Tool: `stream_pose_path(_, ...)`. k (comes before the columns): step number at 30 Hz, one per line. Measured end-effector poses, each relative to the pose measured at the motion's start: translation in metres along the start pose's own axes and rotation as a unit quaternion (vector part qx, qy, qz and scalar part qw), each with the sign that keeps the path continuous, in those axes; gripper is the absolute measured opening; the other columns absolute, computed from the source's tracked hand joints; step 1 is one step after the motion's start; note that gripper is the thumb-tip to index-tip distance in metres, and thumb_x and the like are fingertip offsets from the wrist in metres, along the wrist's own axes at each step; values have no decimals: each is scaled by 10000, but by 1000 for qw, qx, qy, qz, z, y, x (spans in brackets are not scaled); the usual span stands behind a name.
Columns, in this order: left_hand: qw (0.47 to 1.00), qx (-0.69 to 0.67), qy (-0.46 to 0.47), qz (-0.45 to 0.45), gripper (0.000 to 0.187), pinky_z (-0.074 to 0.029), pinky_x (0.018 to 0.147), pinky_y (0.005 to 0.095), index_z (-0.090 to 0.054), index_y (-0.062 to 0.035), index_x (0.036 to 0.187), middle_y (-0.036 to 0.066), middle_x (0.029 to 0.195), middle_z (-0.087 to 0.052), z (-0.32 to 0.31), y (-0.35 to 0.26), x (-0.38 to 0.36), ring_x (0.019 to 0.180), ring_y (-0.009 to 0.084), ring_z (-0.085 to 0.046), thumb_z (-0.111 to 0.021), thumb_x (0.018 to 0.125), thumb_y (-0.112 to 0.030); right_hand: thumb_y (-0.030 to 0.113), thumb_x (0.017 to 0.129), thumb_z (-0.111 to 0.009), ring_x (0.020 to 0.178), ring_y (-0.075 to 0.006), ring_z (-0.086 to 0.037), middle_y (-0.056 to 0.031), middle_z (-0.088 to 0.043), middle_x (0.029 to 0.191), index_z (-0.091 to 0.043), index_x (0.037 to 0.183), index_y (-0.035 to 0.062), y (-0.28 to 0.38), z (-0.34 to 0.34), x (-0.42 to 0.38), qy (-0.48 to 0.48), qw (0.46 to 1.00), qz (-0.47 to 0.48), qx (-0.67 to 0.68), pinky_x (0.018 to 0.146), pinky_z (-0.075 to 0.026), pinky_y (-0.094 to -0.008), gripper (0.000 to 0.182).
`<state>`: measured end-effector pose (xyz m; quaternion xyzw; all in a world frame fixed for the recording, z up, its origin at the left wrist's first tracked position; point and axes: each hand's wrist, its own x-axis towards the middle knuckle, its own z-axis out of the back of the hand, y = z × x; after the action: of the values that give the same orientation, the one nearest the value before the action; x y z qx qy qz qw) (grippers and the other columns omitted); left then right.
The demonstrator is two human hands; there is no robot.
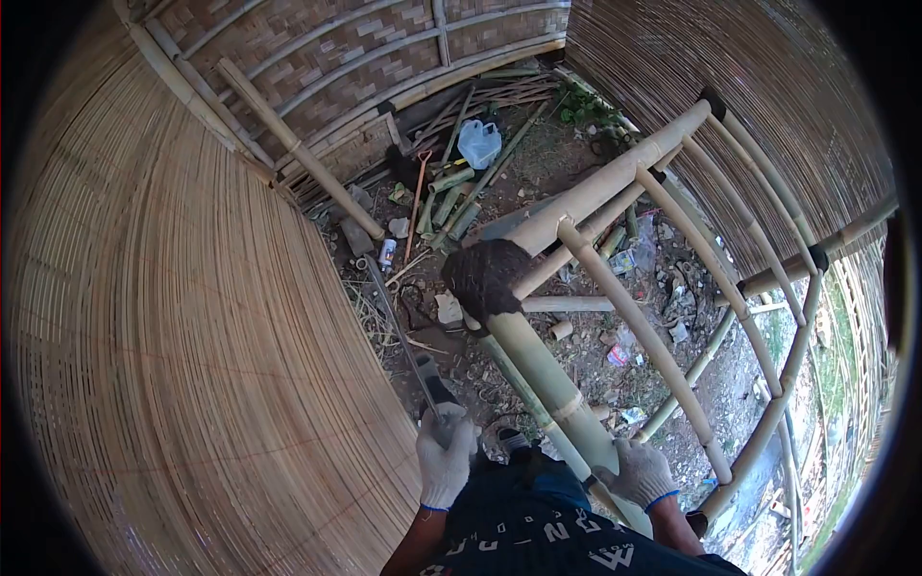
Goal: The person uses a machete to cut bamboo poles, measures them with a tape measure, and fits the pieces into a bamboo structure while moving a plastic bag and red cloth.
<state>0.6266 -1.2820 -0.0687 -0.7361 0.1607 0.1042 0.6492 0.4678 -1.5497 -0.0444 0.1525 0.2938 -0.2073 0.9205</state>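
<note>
My left hand (446, 457), in a white knit glove with grey-coated fingers and a blue cuff, is closed around the lower end of a long, thin grey blade-like tool (394, 322). The tool points up and away beside the woven wall. Gloved the same way, my right hand (645, 472) grips a thick green bamboo pole (543, 370) at its near end. Dark fibre lashing (486, 276) wraps the pole's far end, where it meets a pale bamboo beam (605, 182). Curved bamboo bars (639, 322) run from that beam toward the right.
Woven bamboo walls (192, 317) stand close at the left and behind. Cut bamboo pieces (449, 204), a blue plastic bag (478, 144), an orange-handled tool (418, 202) and a can (387, 253) lie on the littered dirt floor. A bamboo post (303, 149) leans at the back left.
</note>
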Motion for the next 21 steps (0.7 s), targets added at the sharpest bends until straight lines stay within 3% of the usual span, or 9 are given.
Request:
stream_pose_path(3, 999, 13, 42, -2, 125, -490, 634, 271, -586, -38, 1105, 13, 758, -599, 17, -30, 80, 624, 89, -563, -611, 984, -58, 443, 938, -692, 1084, -394, -694, -207, -702, 1192, -620, 1305, 31, 109, 73, 73, -107, 985, 75, 116, 961, -547, -466, 557)
stream_pose_path(4, 997, 27, 66, 2, 125, -477, 616, 264, -594, -41, 1105, 8, 767, -600, 38, -52, 132, 628, 85, -562, -619, 984, -62, 400, 943, -697, 1098, -387, -689, -202, -701, 1194, -616, 1314, 26, 174, 97, 125, -172, 954, 145, 199, 962, -545, -460, 533)
stream_pose_path(5, 993, 73, 78, -47, 127, -467, 604, 259, -600, -44, 1105, 2, 774, -600, 48, -60, 164, 634, 79, -560, -627, 984, -70, 357, 948, -701, 1112, -379, -683, -196, -700, 1195, -612, 1323, 21, 215, 114, 160, -238, 909, 215, 267, 963, -543, -453, 512)
stream_pose_path(7, 973, 151, 93, -146, 130, -448, 580, 249, -613, -49, 1107, -9, 789, -601, 67, -69, 228, 645, 67, -557, -642, 984, -86, 326, 962, -688, 1141, -364, -671, -192, -686, 1226, -584, 1363, 13, 285, 119, 232, -241, 881, 216, 346, 963, -540, -449, 519)
stream_pose_path(8, 989, 104, 100, -30, 160, -446, 580, 242, -605, -43, 1126, -9, 807, -610, 72, -94, 246, 653, 60, -556, -650, 992, -117, 326, 965, -684, 1147, -369, -668, -200, -674, 1247, -573, 1376, 14, 317, 123, 260, -235, 880, 230, 342, 967, -538, -450, 528)
stream_pose_path(11, 985, 150, 85, 28, 175, -453, 557, 248, -581, -34, 1143, 9, 823, -618, 94, -146, 303, 621, 72, -557, -626, 1009, -138, 332, 976, -671, 1157, -381, -661, -215, -649, 1289, -543, 1411, 16, 392, 146, 319, -174, 860, 251, 409, 980, -531, -450, 553)
stream_pose_path(12, 986, 147, 71, 34, 170, -447, 553, 249, -585, -38, 1133, 10, 823, -615, 102, -156, 322, 626, 67, -557, -637, 1005, -136, 326, 989, -664, 1167, -377, -661, -220, -655, 1284, -551, 1408, 12, 406, 154, 337, -207, 874, 256, 357, 995, -524, -447, 535)
stream_pose_path(17, 991, 120, 15, 52, 142, -425, 551, 246, -589, -54, 1099, -11, 797, -579, 117, -171, 406, 627, 59, -535, -654, 1003, -136, 278, 1017, -637, 1192, -364, -668, -236, -684, 1266, -564, 1393, -7, 441, 171, 435, -223, 800, 93, 549, 1032, -508, -440, 477)
stream_pose_path(21, 981, 169, 50, 76, 127, -423, 561, 239, -582, -45, 1089, -21, 806, -568, 98, -177, 467, 640, 57, -526, -646, 1007, -118, 312, 1026, -624, 1206, -386, -660, -241, -692, 1269, -570, 1395, 0, 412, 140, 545, -328, 761, -46, 557, 1033, -504, -445, 485)
